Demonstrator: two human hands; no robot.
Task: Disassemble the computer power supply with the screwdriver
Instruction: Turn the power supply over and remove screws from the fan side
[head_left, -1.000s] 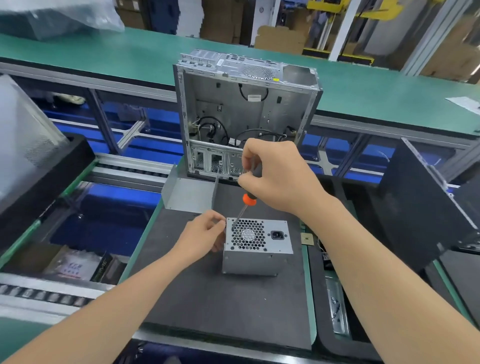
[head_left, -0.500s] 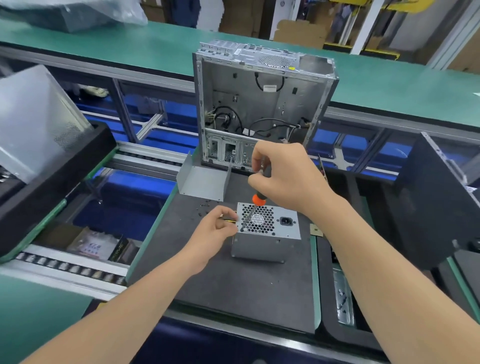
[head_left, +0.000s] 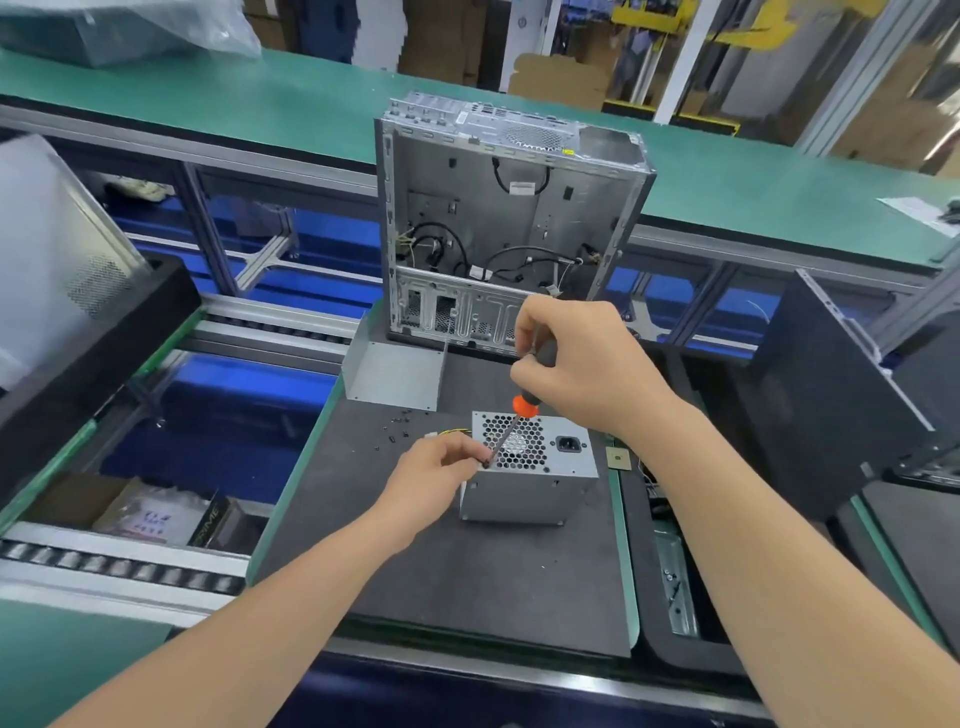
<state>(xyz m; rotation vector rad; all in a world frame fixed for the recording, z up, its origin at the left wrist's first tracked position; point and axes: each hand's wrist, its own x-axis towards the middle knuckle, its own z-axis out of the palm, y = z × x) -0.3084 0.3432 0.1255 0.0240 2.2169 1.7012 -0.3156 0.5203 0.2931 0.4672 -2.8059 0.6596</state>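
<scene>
Grey power supply (head_left: 530, 470), fan grille up, on dark mat (head_left: 467, 582) before an open computer case (head_left: 511, 218), right hand (head_left: 584, 374) gripping the screwdriver (head_left: 524, 405), left hand (head_left: 436, 475) pinching its tip, green workbench (head_left: 260, 98) behind

The right hand (head_left: 582, 364) wraps the screwdriver (head_left: 524, 405), hiding most of its black handle; only the orange collar and the shaft show. The left hand (head_left: 436, 473) pinches the shaft's lower end, so the tip and any screw under it are covered. That hand also hides the left side of the power supply (head_left: 530, 488), where the yellow wires (head_left: 457, 432) disappear behind it. The dark screws (head_left: 397, 428) on the mat are too small to tell apart. Both forearms are cut off by the bottom edge. The label (head_left: 522, 188) inside the computer case (head_left: 514, 234) is unreadable.
</scene>
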